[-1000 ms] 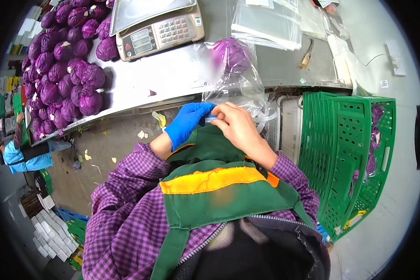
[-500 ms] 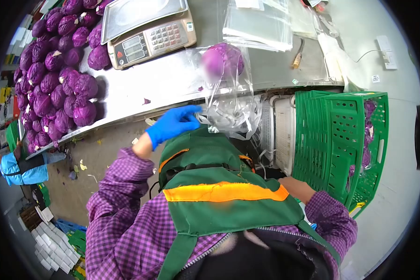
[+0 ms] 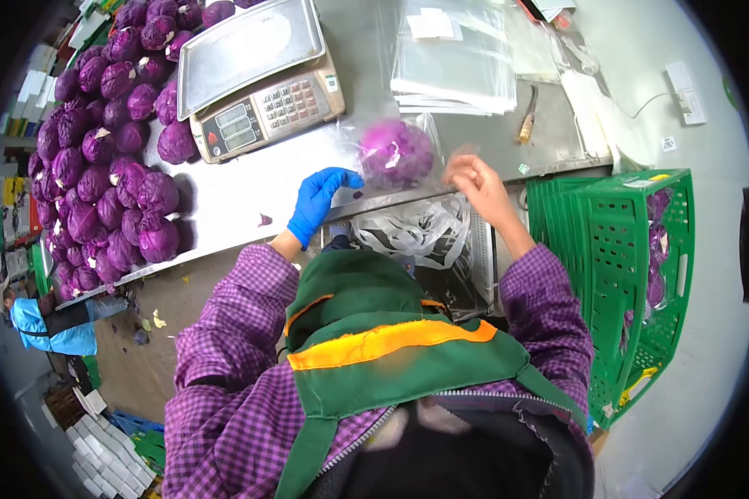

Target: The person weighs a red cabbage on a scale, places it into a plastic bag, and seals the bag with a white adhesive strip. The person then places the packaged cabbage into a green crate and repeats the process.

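A red cabbage [image 3: 398, 154] in a clear plastic bag lies at the table's near edge, slightly blurred. Just left of it, in a blue glove, is my left hand [image 3: 318, 202], with fingers bent together and tips beside the bag; whatever they may hold is too small to make out. My bare right hand [image 3: 481, 190] is raised at the right of the bag, apart from the cabbage. Its fingers are bent and smeared by motion.
A weighing scale [image 3: 262, 104] stands behind, with a pile of red cabbages [image 3: 100, 179] to its left. Flat plastic bags [image 3: 453, 62] and a wooden-handled knife [image 3: 527, 125] lie at the back. Green crates [image 3: 612, 274] stand right; a white bag [image 3: 416, 229] hangs below the table edge.
My right hand has risen from beside my body to the bag's right side. My left hand has moved up to the table edge. The bag's loose end no longer hangs over the edge.
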{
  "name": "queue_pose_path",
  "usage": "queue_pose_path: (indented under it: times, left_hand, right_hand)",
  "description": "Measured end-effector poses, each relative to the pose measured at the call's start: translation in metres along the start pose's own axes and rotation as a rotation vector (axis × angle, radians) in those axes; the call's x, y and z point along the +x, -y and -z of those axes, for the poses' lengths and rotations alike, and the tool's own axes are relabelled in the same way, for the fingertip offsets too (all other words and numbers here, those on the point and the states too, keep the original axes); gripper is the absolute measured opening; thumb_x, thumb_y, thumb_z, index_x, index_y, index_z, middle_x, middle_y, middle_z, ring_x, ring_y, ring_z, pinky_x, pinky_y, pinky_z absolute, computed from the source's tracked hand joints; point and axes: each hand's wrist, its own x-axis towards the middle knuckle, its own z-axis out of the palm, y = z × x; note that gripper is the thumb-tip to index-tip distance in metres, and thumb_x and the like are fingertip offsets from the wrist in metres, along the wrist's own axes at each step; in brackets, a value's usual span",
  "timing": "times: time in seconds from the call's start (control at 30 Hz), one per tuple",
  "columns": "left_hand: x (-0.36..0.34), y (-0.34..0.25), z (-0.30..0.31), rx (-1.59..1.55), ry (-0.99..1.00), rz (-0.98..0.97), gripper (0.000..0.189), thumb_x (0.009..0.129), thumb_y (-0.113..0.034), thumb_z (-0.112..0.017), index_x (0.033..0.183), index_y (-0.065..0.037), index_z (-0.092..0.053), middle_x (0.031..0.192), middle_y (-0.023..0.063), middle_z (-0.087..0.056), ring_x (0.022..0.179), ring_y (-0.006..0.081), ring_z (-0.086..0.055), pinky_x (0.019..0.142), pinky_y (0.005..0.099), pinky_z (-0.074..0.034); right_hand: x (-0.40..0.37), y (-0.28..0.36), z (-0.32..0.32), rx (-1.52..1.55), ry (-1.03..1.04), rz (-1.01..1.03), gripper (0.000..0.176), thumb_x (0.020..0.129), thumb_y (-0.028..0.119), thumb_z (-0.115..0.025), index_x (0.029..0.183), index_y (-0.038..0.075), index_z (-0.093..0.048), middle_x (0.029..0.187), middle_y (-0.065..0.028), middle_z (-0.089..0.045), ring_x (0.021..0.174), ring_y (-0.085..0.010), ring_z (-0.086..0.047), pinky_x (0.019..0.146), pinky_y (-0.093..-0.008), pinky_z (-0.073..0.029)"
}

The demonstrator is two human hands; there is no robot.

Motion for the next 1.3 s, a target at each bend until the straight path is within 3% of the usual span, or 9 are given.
queue_pose_path:
  times: [0.13,0.47,0.53,0.73,0.87,0.97,1.07,1.2,1.3]
  left_hand:
    - [0.006,0.011,0.009,-0.024,-0.092,0.228,0.025,0.092,-0.018,-0.05,0.095,0.002,-0.064,0.086,0.0074,-0.066,0.081,0.0154,-0.061,0.081,0.0302,-0.048]
    - [0.061,0.002,0.01,0.053,-0.326,0.333,0.021,0.08,-0.025,-0.07,0.08,-0.005,-0.064,0.066,-0.0007,-0.06,0.063,0.0125,-0.056,0.06,0.025,-0.045]
    - [0.072,0.03,0.016,0.636,-0.293,0.425,0.024,0.077,-0.025,-0.073,0.081,-0.002,-0.063,0.07,0.0011,-0.062,0.062,0.0133,-0.056,0.059,0.0263,-0.046]
    - [0.058,-0.055,-0.025,0.926,-0.004,-0.487,0.056,0.078,-0.017,-0.07,0.127,-0.002,-0.048,0.135,0.0211,-0.042,0.127,0.0384,-0.036,0.105,0.0438,-0.03]
    - [0.067,-0.019,-0.03,0.695,0.325,-0.336,0.105,0.056,-0.024,-0.085,0.141,-0.005,-0.027,0.146,0.0174,-0.026,0.134,0.0351,-0.026,0.11,0.044,-0.022]
    - [0.072,-0.02,-0.022,0.42,0.257,-0.105,0.104,0.056,-0.012,-0.083,0.142,-0.007,-0.025,0.142,0.0123,-0.031,0.13,0.0274,-0.032,0.108,0.0409,-0.027]
    - [0.059,-0.046,-0.033,-0.356,0.179,0.371,0.084,0.077,-0.04,-0.069,0.143,-0.013,-0.024,0.14,0.0132,-0.036,0.125,0.031,-0.041,0.102,0.0426,-0.038]
    - [0.063,-0.084,-0.101,-0.615,0.42,0.363,0.072,0.091,-0.06,-0.033,0.144,-0.011,-0.026,0.14,0.0146,-0.038,0.125,0.0308,-0.042,0.103,0.0454,-0.036]
    - [0.056,-0.132,-0.191,-0.19,0.393,0.489,0.062,0.095,-0.046,-0.039,0.142,-0.008,-0.028,0.135,0.0115,-0.044,0.118,0.0229,-0.047,0.102,0.0414,-0.036]
  right_hand:
    - [0.022,0.039,-0.018,-0.006,-0.019,0.254,0.017,0.091,0.01,-0.053,0.105,0.001,-0.055,0.105,-0.0083,-0.065,0.103,-0.0159,-0.056,0.09,-0.0312,-0.044]
    - [0.075,-0.036,-0.051,-0.152,-0.44,-0.139,0.021,0.091,0.02,-0.054,0.09,0.0,-0.061,0.079,-0.008,-0.065,0.068,-0.0149,-0.061,0.061,-0.0282,-0.049]
    - [0.076,-0.036,-0.058,-0.39,-0.558,0.002,0.019,0.086,0.017,-0.059,0.083,-0.001,-0.065,0.065,-0.0073,-0.064,0.059,-0.0162,-0.06,0.057,-0.0332,-0.048]
    - [0.073,-0.027,-0.074,-0.109,-0.619,-0.124,0.02,0.081,0.02,-0.06,0.07,0.004,-0.058,0.059,-0.011,-0.059,0.054,-0.0225,-0.059,0.051,-0.0372,-0.046]
    - [0.085,-0.033,-0.08,-0.066,-0.615,-0.29,0.041,0.084,0.039,-0.058,0.103,0.003,-0.058,0.1,-0.0185,-0.063,0.091,-0.0313,-0.061,0.078,-0.0395,-0.047]
    - [0.086,-0.008,-0.073,0.153,-0.447,-0.325,0.055,0.085,0.048,-0.054,0.112,0.0,-0.056,0.098,-0.0211,-0.063,0.094,-0.0313,-0.06,0.083,-0.0385,-0.047]
    - [0.043,0.026,-0.045,0.454,-0.391,-0.155,0.064,0.084,0.047,-0.06,0.124,-0.001,-0.046,0.109,-0.0219,-0.058,0.101,-0.0311,-0.057,0.086,-0.0393,-0.045]
    - [-0.023,0.035,-0.011,0.809,-0.341,0.179,0.099,0.077,0.038,-0.072,0.144,0.0,-0.01,0.138,-0.0239,-0.032,0.128,-0.0324,-0.034,0.101,-0.0423,-0.035]
    - [-0.087,0.052,0.035,1.251,-0.391,0.133,0.063,0.079,0.007,-0.065,0.134,0.002,-0.035,0.114,-0.0101,-0.055,0.099,-0.0193,-0.058,0.083,-0.0308,-0.05]
